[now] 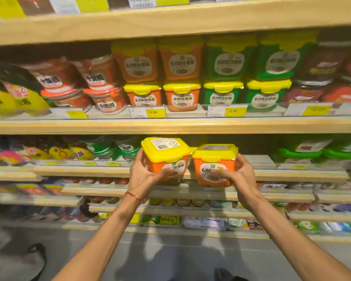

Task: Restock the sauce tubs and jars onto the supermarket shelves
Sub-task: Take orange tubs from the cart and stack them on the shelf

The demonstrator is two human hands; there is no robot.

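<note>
Head view: two orange plastic sauce tubs with yellow lids, held aloft.
Left tub (166, 157) is clasped by left hand (142, 175); right tub (215, 165) by right hand (239, 175), fingers curled across each label.

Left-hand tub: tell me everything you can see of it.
The tub is orange plastic, squarish, with a shut yellow clip lid bearing a white barcode sticker. The round white label on its front is partly covered by fingers. It is tilted, lid towards the camera, held in the air before the lower shelves. The left hand grips its left side and front. A second tub is close beside it; contact unclear.
</note>
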